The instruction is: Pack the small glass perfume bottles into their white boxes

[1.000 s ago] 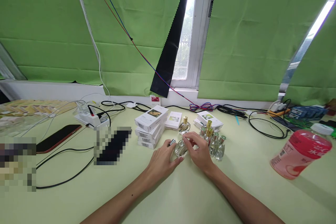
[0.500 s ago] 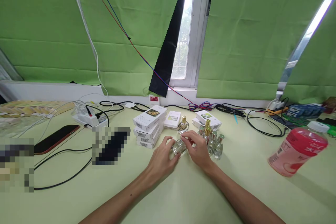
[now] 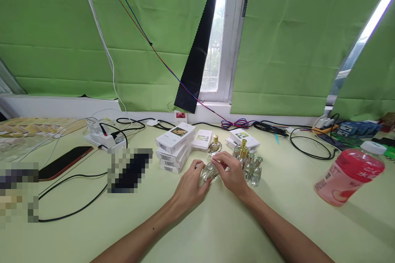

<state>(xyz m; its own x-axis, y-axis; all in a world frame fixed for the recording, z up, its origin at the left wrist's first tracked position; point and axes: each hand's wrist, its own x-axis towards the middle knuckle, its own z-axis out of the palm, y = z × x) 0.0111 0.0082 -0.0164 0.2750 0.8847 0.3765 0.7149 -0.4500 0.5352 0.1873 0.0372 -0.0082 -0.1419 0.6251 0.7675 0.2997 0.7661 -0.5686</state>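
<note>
My left hand [image 3: 191,183] is curled around the body of a clear glass perfume bottle [image 3: 210,172], which tilts low over the table. At the neck end of this bottle, the thumb and fingertips of my right hand [image 3: 230,170] are pinched together and hide its top. Just behind my hands stands a round glass perfume bottle with a gold cap [image 3: 215,140]. To the right of my right hand, several slim glass bottles with green or gold tops [image 3: 256,171] are grouped closely.
Left of my hands is a stack of white boxes [image 3: 175,138]; more white boxes [image 3: 203,137] lie behind. A pink drink bottle [image 3: 342,181] stands far right. A phone [image 3: 66,162], a power strip [image 3: 109,137] and black cables [image 3: 74,215] lie on the left.
Both hands keep the same hold on the perfume bottle. The whole view has shifted very slightly; nothing else has visibly moved.
</note>
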